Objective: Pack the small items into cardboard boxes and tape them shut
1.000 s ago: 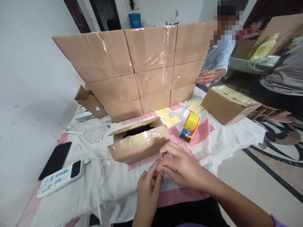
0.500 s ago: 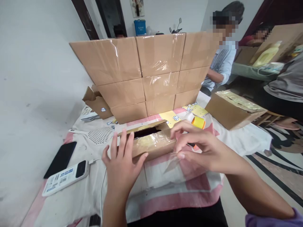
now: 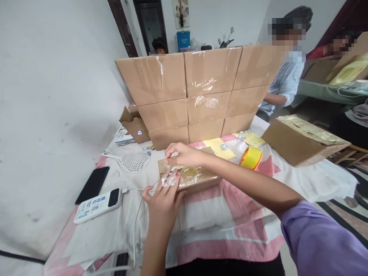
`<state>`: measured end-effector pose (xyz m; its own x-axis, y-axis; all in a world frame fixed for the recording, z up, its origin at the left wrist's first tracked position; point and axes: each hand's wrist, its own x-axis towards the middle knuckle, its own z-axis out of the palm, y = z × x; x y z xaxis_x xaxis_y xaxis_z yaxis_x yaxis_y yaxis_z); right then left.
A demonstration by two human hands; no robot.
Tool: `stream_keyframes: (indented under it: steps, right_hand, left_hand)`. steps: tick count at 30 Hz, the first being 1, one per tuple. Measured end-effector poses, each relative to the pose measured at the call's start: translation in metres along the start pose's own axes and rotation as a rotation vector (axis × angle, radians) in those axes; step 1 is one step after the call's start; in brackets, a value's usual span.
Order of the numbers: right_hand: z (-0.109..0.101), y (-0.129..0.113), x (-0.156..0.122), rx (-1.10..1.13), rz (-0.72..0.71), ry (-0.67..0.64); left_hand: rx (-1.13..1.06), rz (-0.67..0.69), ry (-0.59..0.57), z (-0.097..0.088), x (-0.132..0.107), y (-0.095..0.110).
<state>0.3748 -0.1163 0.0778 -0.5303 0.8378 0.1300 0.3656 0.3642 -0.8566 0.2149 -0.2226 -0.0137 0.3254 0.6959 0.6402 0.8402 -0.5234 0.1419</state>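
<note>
A small cardboard box [image 3: 201, 182] lies in front of me, with shiny clear tape across its top. My left hand [image 3: 162, 201] rests against the box's near left end, fingers stretched out. A crumpled strip of clear packing tape [image 3: 169, 177] lies by its fingertips. Above that end, my right hand [image 3: 181, 154] reaches across the box with curled fingers, pinching at the tape; its fingertips are partly hidden. To the right, a yellow and orange tape roll [image 3: 251, 158] stands on the cloth.
Behind the box rises a wall of stacked, taped cartons [image 3: 207, 99]. Another carton [image 3: 304, 140] stands right, a small open one [image 3: 135, 126] left. A white perforated paddle [image 3: 135, 161], a black phone [image 3: 92, 185] and a white cabled device [image 3: 97, 206] lie left. Other people sit beyond.
My right hand has moved left across the box from its right end, taking the tape with it. The gap in the box top is now covered. The view has shifted left.
</note>
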Motion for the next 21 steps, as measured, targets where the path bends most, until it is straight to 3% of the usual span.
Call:
stream_keyframes:
  steps: [5, 12, 14, 18, 21]
  right_hand:
    - [0.008, 0.022, 0.011, -0.073, -0.036, 0.009]
    - [0.009, 0.022, 0.009, -0.256, -0.065, -0.070]
    - [0.010, 0.019, 0.006, -0.269, -0.064, -0.081]
    - [0.014, 0.015, 0.004, -0.351, -0.098, -0.087]
    - [0.010, 0.013, 0.010, -0.511, -0.003, 0.049]
  left_hand:
    - [-0.028, 0.037, 0.231, 0.018, -0.012, 0.006]
    - [-0.009, -0.025, 0.448, 0.037, -0.024, 0.012]
    - [-0.012, -0.033, 0.454, 0.034, -0.022, 0.012]
    - [-0.040, -0.027, 0.329, 0.025, -0.015, 0.010]
    - [-0.059, -0.016, 0.329, 0.021, -0.012, 0.009]
